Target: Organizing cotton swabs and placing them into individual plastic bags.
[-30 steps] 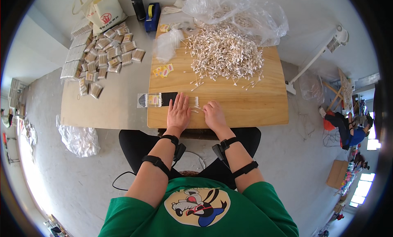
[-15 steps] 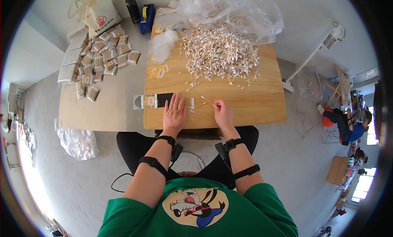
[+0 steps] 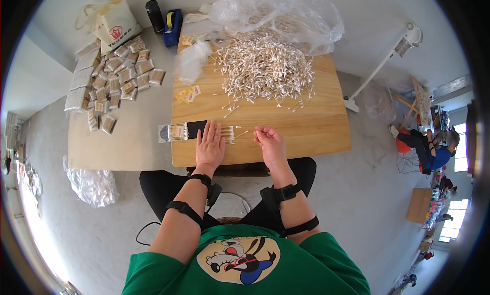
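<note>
Right hand: swab jutting from its fingertips earlier no longer shows.
Labelled swab pack straddles the wooden worktop's left edge, by its near corner; black strip adjoins; left hand flat, fingers extended over swab row; loose swab beside; right fingers curled, contents undeterminable.

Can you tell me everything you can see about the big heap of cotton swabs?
The heap of cotton swabs is a wide, messy mound of thin tan sticks, which look wooden, with fluffy white tips. They lie crisscrossed, pointing every way. It sits on the far part of the wooden board, with a few strays around its near edge. A crumpled clear plastic bag covers its far side. Neither the left hand nor the right hand touches it.
</note>
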Available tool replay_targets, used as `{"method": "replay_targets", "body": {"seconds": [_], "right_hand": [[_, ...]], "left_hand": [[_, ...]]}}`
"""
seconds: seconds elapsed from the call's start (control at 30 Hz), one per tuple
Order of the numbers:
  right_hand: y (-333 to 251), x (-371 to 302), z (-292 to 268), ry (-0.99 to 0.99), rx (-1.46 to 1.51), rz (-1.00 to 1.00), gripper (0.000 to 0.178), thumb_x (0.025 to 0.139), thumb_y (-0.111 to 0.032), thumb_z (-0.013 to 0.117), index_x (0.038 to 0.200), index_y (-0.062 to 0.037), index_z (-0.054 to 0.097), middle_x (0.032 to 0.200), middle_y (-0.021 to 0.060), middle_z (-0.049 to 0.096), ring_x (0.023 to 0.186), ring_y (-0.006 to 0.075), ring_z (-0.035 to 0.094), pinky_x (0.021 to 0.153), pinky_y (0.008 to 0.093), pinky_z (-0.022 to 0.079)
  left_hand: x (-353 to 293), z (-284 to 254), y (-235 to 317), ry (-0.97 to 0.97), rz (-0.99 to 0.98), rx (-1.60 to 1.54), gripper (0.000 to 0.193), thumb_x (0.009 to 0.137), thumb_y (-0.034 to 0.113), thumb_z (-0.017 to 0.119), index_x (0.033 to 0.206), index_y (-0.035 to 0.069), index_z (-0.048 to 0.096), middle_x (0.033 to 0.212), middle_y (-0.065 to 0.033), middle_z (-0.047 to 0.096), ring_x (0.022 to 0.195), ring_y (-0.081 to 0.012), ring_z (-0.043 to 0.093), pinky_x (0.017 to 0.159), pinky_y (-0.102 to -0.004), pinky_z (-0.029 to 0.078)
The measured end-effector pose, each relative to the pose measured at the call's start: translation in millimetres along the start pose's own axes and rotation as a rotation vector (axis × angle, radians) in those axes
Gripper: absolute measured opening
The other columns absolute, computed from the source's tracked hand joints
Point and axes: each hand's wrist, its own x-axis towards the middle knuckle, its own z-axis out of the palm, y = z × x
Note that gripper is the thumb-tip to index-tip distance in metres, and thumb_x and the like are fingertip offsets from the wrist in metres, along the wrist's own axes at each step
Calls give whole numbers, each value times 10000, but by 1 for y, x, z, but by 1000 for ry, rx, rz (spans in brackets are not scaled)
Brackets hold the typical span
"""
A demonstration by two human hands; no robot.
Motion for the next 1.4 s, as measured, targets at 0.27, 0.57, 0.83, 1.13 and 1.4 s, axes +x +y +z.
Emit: {"method": "replay_targets", "body": {"seconds": [0.27, 0.57, 0.83, 1.13, 1.4], "right_hand": [[-51, -37, 20, -40, -442, -405, 84, 891, 26, 636, 957, -11, 600, 892, 27, 647, 779, 104, 598, 721, 230, 484], [-77, -67, 36, -168, -571, -634, 220, 874, 112, 618, 1062, 5, 581, 1008, 71, 612, 891, 112, 587, 847, 235, 475], [-37, -30, 6, 0, -468, -326, 68, 936, -26, 629, 995, 6, 629, 885, 29, 661, 804, 86, 617, 729, 223, 510], [23, -54, -45, -314, -946, 110, 108, 860, -122, 674, 896, -20, 678, 750, 79, 689, 683, 153, 651, 641, 289, 512], [43, -52, -36, -264, -1192, -245, 120, 857, -141, 668, 921, -40, 660, 798, 151, 675, 768, 360, 649, 675, 432, 516]], "left_hand": [[0, 1, 1, 30, 19, 1, 553, 992, 343, 403, 1500, 134, 340, 1573, -67, 280, 1464, -230, 231, 1191, -467, 172], [-2, 0, -2, 62, 31, -12, 541, 993, 331, 403, 1490, 121, 357, 1567, -68, 289, 1464, -231, 230, 1192, -462, 172], [0, 0, 0, 55, 26, -1, 527, 1001, 333, 381, 1482, 118, 369, 1564, -69, 297, 1466, -214, 225, 1195, -451, 165], [0, 0, 0, 66, 28, 8, 533, 986, 314, 417, 1472, 98, 377, 1554, -93, 316, 1456, -238, 255, 1181, -470, 188], [0, 2, -2, 44, 15, 16, 541, 994, 335, 399, 1492, 129, 356, 1572, -73, 284, 1465, -221, 232, 1191, -463, 171]]}}
